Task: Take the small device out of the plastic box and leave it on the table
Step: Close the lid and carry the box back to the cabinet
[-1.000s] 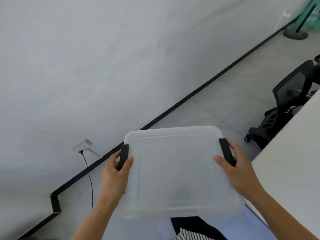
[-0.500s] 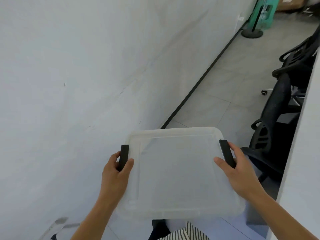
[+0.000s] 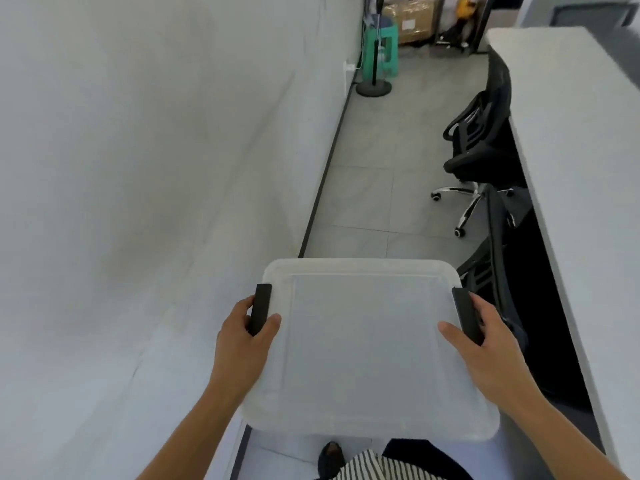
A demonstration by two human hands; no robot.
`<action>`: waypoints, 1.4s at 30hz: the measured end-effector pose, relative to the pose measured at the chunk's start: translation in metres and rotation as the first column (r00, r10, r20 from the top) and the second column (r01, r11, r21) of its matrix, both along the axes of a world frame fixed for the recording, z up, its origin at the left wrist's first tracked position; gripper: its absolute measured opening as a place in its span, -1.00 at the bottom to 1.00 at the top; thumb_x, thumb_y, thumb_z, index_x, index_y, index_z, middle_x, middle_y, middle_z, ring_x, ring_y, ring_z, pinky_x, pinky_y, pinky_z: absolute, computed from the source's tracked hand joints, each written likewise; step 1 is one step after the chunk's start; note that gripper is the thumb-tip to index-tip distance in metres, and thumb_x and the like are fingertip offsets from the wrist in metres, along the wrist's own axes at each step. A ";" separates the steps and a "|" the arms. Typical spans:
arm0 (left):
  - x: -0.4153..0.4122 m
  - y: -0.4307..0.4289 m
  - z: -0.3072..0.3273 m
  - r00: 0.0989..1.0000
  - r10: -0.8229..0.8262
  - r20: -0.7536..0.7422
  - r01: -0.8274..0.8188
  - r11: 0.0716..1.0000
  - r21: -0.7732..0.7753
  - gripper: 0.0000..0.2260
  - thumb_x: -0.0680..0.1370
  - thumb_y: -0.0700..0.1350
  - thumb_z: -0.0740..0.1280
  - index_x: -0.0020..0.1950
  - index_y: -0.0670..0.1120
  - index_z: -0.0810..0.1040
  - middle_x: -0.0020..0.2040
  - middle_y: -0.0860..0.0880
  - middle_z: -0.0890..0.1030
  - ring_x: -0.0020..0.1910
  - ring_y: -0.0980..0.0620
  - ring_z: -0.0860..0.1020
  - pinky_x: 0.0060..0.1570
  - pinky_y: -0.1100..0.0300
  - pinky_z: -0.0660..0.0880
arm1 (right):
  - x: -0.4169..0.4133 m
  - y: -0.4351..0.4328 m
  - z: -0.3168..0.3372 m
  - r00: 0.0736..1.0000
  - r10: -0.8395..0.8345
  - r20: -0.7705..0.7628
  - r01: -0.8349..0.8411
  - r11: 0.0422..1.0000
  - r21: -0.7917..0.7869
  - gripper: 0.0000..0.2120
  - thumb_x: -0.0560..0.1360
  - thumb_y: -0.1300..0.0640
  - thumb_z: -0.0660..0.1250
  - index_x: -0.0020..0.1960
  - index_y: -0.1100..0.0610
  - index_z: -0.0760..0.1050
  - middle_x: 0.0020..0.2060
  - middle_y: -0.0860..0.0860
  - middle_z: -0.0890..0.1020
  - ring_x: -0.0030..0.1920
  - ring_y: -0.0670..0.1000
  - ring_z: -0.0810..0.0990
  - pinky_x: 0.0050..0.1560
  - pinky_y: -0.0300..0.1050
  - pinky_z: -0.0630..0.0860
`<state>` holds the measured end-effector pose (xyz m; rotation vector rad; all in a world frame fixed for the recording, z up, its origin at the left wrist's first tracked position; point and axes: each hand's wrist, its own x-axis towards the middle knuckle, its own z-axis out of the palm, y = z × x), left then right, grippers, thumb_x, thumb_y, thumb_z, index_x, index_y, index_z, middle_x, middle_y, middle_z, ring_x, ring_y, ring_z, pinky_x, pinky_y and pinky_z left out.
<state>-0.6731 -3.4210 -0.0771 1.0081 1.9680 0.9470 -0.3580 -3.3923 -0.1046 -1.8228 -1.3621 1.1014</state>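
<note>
No text can be read; the cardboard carton (image 3: 410, 20) by the far wall bears a white label, too blurred to read

A white wall (image 3: 145, 168) runs along the left, meeting the grey tiled floor (image 3: 391, 161). Two black office chairs (image 3: 481, 143) stand at the tabletop's (image 3: 581, 140) left edge. Farther back stand a green stool (image 3: 381, 51) and cardboard boxes (image 3: 412, 20).

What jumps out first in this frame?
The translucent plastic box, lid on, carried low centre by the left hand and right hand at its black side latches. A white wall fills the left; black office chairs are tucked along the long white table on the right.
</note>
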 end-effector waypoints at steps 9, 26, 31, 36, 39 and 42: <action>-0.006 0.229 -0.021 0.988 -0.156 -0.001 0.156 0.988 -0.005 -0.60 0.52 -0.05 0.34 0.34 -0.01 0.40 0.00 0.00 0.60 -0.05 0.00 0.59 -0.02 0.05 0.55 | -0.005 0.183 -0.013 0.985 -0.175 0.002 0.175 0.985 -0.016 -0.40 0.46 0.00 0.39 0.44 -0.06 0.25 -0.07 -0.22 0.55 -0.08 -0.12 0.57 -0.14 -0.07 0.52; -0.029 0.662 -0.024 0.989 -0.139 0.056 0.138 0.990 0.028 -0.60 0.52 -0.07 0.34 0.35 -0.02 0.39 -0.07 0.07 0.57 -0.09 0.07 0.57 -0.10 0.12 0.49 | -0.032 0.619 -0.005 0.984 -0.158 0.086 0.158 0.987 0.006 -0.40 0.48 -0.02 0.36 0.45 -0.05 0.23 0.00 -0.11 0.52 -0.11 -0.11 0.51 -0.21 -0.17 0.43; -0.028 0.806 -0.008 0.979 -0.200 0.050 0.196 0.978 0.072 -0.61 0.52 -0.07 0.34 0.34 -0.01 0.42 -0.06 0.03 0.58 -0.11 0.09 0.57 -0.18 0.22 0.46 | -0.036 0.737 0.010 0.962 -0.266 0.057 0.266 0.964 0.015 -0.50 0.48 -0.01 0.37 0.38 0.01 0.35 -0.01 -0.11 0.58 -0.05 -0.02 0.56 -0.06 -0.02 0.50; -0.004 0.939 0.008 0.957 -0.288 0.043 0.283 0.955 0.086 -0.63 0.52 -0.07 0.35 0.32 -0.01 0.43 -0.11 0.04 0.57 -0.15 0.10 0.56 -0.25 0.26 0.44 | -0.016 0.838 0.020 0.929 -0.368 0.039 0.367 0.930 0.026 -0.55 0.48 0.00 0.37 0.33 0.03 0.41 -0.07 -0.14 0.60 -0.08 -0.09 0.57 -0.16 -0.08 0.49; 0.015 1.017 0.003 0.943 -0.330 0.042 0.326 0.942 0.080 -0.63 0.52 -0.06 0.35 0.32 -0.02 0.43 -0.10 0.07 0.56 -0.13 0.11 0.56 -0.23 0.26 0.44 | 0.000 0.906 0.013 0.918 -0.394 0.045 0.393 0.919 0.013 -0.51 0.46 -0.04 0.37 0.35 0.03 0.39 -0.03 -0.11 0.61 -0.05 -0.03 0.60 -0.05 0.04 0.56; 0.037 1.096 -0.004 0.939 -0.341 0.037 0.338 0.939 0.065 -0.65 0.52 -0.07 0.35 0.30 -0.01 0.44 -0.07 0.04 0.58 -0.11 0.08 0.57 -0.18 0.19 0.50 | 0.020 0.981 0.003 0.910 -0.414 0.027 0.414 0.910 0.012 -0.52 0.45 -0.03 0.38 0.34 0.02 0.40 -0.04 -0.12 0.61 -0.06 -0.02 0.60 -0.04 0.06 0.58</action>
